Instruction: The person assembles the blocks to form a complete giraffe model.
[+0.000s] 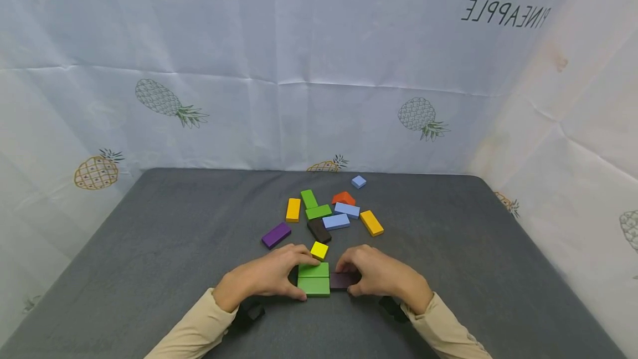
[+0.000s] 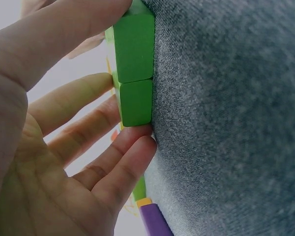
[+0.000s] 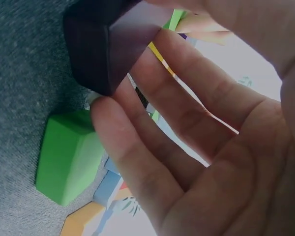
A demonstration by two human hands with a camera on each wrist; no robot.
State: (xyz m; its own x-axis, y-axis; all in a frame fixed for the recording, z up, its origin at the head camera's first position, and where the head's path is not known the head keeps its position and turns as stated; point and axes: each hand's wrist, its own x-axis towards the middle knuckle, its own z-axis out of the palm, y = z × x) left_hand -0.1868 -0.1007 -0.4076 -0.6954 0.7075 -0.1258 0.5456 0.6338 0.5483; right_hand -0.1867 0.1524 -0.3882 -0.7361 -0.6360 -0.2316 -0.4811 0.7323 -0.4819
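Two green blocks (image 1: 313,287) lie side by side on the table, long sides touching. My left hand (image 1: 271,271) grips this pair, its thumb at the near edge and fingers at the far edge; the left wrist view shows the green end faces (image 2: 133,49) flush together. To their right, a dark brownish-purple block (image 1: 340,281) is pinched between the thumb and fingers of my right hand (image 1: 384,274), its left end against the green pair. In the right wrist view, another green block (image 3: 69,155) stands just past the dark one. A small yellow block (image 1: 319,250) sits beyond the green pair.
Farther back lie a purple block (image 1: 276,235), a black block (image 1: 319,230), orange-yellow blocks (image 1: 293,210), light blue blocks (image 1: 336,221), more green blocks (image 1: 318,212), a red piece (image 1: 344,198) and a small blue block (image 1: 359,181). A pineapple-print curtain (image 1: 299,126) hangs behind the grey table (image 1: 174,226).
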